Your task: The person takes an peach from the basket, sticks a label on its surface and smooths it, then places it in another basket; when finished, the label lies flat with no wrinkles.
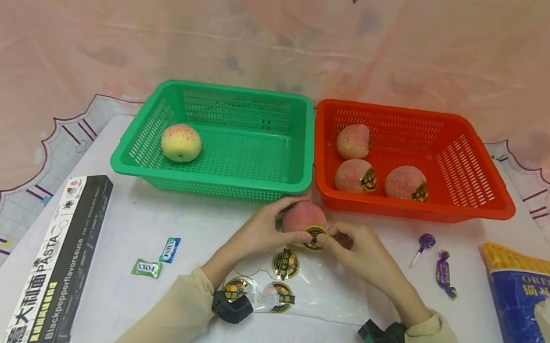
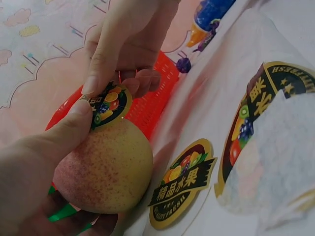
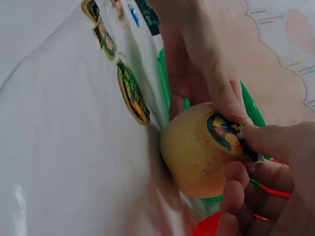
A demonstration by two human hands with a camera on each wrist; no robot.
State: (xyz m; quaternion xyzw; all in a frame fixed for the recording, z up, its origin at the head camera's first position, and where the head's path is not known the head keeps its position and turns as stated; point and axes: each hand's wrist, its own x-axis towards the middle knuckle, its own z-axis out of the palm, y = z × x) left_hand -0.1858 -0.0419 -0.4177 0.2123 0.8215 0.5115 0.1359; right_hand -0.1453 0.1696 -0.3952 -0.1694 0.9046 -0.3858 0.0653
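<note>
My left hand (image 1: 263, 225) grips a pink-and-yellow peach (image 1: 302, 216) just in front of the two baskets, its fingers round the far side. A round black-and-gold fruit sticker (image 2: 112, 107) lies against the peach's skin, with the left thumb on one part of it. At the sticker's other end, my right hand (image 1: 366, 253) pinches the edge between thumb and curled fingers, as the right wrist view shows. Below both hands, a clear sticker sheet (image 1: 331, 299) with several more such stickers (image 1: 285, 264) lies flat on the white table.
A green basket (image 1: 221, 178) holds one yellowish peach (image 1: 181, 142); a red basket (image 1: 412, 209) beside it holds three pink ones. Left are a pasta box (image 1: 63, 259) and two small wrapped candies (image 1: 147, 268). Right are a lollipop (image 1: 425, 242), a purple candy (image 1: 444, 271) and a pasta bag (image 1: 538, 326).
</note>
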